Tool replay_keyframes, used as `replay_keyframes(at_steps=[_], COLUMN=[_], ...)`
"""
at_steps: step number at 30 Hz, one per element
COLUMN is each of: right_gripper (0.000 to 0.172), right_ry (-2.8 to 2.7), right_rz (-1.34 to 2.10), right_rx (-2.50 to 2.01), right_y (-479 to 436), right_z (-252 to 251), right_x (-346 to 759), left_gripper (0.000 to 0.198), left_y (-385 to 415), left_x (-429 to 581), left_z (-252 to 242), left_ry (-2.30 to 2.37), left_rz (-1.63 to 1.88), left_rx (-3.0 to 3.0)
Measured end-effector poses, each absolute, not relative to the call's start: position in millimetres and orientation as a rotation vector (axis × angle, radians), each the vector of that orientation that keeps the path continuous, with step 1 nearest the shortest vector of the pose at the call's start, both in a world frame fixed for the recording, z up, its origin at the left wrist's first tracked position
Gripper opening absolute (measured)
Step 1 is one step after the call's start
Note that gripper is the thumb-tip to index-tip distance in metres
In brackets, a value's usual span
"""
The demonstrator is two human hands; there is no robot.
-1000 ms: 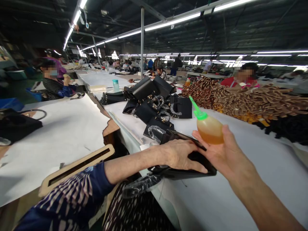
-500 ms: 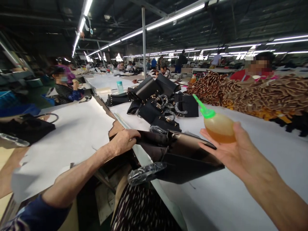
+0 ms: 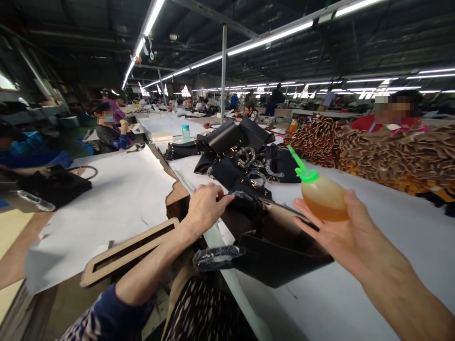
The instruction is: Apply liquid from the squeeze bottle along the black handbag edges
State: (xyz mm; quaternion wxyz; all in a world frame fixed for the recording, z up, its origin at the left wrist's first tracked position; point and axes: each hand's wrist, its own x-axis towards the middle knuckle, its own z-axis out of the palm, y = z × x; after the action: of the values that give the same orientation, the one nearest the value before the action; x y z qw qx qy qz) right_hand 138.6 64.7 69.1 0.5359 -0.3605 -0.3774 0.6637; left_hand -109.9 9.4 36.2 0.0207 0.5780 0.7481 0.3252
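Note:
My right hand (image 3: 341, 239) holds a small squeeze bottle (image 3: 322, 196) of amber liquid with a green nozzle, raised above the white table (image 3: 373, 265). In front of me lies a black leather bag (image 3: 277, 241), tilted open at the table's near edge. My left hand (image 3: 205, 203) grips the bag's upper left edge, fingers curled over it. A plastic-wrapped handle (image 3: 216, 258) sticks out from the bag toward me.
A pile of black bags (image 3: 241, 151) with wrapped handles sits further up the table. A long heap of brown leather pieces (image 3: 384, 149) runs along the right. A wooden slotted template (image 3: 124, 253) lies on white paper (image 3: 106, 199) at left. Other people work at neighbouring tables.
My left hand left the top of the flat bag, took its left edge and lifted it, so the bag now stands open. My right hand stayed raised with the bottle.

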Motion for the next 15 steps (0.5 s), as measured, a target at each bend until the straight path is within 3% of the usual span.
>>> replay_keyframes(at_steps=[2,4,7,10,12,15], right_gripper=[0.053,0.051,0.049,0.049,0.05,0.05], right_ry=[-0.916,-0.94,-0.933,-0.904,-0.886,-0.881], right_rz=[1.602,1.631,1.631,1.608,1.618,1.625], right_rx=[-0.849,-0.83,-0.815,-0.84,-0.86,-0.879], right_y=[65,64,62,64,66,68], right_z=[69,68,68,68,68,67], right_x=[138,136,134,134,136,139], left_gripper=[0.046,0.076,0.109,0.126,0.122,0.085], left_y=[10,18,39,55,56,50], left_x=[-89,-66,-41,-42,-57,-87], left_z=[47,53,49,39,29,9], left_ry=[2.412,2.343,2.231,2.163,2.163,2.11], left_rz=[1.116,1.103,0.837,0.603,0.559,0.507], left_rx=[1.907,1.982,1.992,1.889,1.799,1.679])
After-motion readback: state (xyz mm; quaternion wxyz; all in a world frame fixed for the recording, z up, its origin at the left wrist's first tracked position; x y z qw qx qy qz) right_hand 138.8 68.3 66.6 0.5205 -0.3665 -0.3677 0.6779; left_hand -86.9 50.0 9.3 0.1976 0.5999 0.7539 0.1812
